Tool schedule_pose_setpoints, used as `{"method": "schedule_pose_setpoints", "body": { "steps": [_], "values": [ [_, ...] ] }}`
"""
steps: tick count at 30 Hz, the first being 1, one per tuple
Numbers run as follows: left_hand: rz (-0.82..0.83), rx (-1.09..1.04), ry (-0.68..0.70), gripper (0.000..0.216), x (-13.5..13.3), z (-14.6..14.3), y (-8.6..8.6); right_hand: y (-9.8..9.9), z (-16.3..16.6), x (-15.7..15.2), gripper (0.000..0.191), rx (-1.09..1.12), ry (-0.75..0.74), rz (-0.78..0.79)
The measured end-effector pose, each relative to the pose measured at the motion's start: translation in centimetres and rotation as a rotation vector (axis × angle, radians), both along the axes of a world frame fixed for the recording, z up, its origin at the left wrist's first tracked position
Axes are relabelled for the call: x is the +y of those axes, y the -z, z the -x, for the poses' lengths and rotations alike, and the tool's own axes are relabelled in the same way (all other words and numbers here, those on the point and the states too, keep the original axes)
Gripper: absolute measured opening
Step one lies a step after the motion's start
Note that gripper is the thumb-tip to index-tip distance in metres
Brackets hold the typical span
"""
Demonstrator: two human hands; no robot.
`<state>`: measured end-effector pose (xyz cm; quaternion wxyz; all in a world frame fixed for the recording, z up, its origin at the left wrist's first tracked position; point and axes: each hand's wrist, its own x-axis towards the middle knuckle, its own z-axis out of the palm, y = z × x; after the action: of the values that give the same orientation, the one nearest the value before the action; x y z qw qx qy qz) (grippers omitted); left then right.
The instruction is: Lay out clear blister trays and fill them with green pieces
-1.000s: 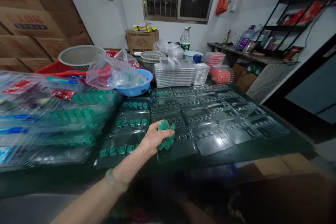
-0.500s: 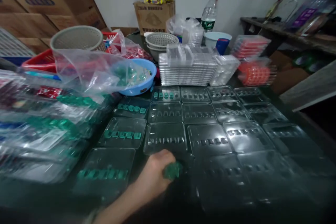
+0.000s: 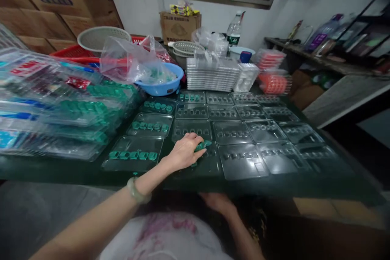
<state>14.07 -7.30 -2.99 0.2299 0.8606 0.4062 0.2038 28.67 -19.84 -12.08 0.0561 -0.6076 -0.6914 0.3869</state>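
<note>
My left hand (image 3: 185, 152), with a pale bangle (image 3: 137, 191) on its wrist, is closed around translucent green pieces (image 3: 202, 145). It is over a clear plastic blister tray (image 3: 213, 162) in the front row. Left of it, three clear trays hold rows of green pieces; the nearest such row (image 3: 133, 155) is filled across. A farther tray (image 3: 191, 97) holds several green pieces too. My right hand (image 3: 217, 202) is low at the table's front edge, its fingers hidden or blurred.
Rows of clear trays (image 3: 243, 162) cover the table's right side. Stacked packs (image 3: 61, 105) with green pieces crowd the left. Behind are a blue basin (image 3: 161, 86) with a plastic bag, stacked clear trays (image 3: 210, 76), orange packs (image 3: 274, 84) and a water bottle (image 3: 234, 28).
The view has tilted down and pulled back, so my right hand and lap now show. My left hand still holds green pieces over the same front tray.
</note>
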Motion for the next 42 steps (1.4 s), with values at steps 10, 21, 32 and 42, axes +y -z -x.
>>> {"method": "schedule_pose_setpoints", "body": {
  "steps": [10,21,32,42],
  "values": [
    [0.118,-0.307,-0.038,0.02,1.6,0.3,-1.4,-10.0,-0.5,-0.9,0.017,0.398,0.32,-0.33],
    [0.905,-0.86,-0.081,0.019,1.0,0.8,-2.8,-9.9,0.5,9.9,0.024,0.829,0.536,-0.353],
    [0.114,-0.078,0.055,0.048,1.0,0.6,-1.8,-8.6,-1.8,11.8,0.017,1.002,0.638,-0.327],
    [0.501,-0.453,-0.034,0.031,1.9,0.5,-6.1,-12.2,-1.3,11.6,0.022,0.794,0.315,-0.369]
  ]
}}
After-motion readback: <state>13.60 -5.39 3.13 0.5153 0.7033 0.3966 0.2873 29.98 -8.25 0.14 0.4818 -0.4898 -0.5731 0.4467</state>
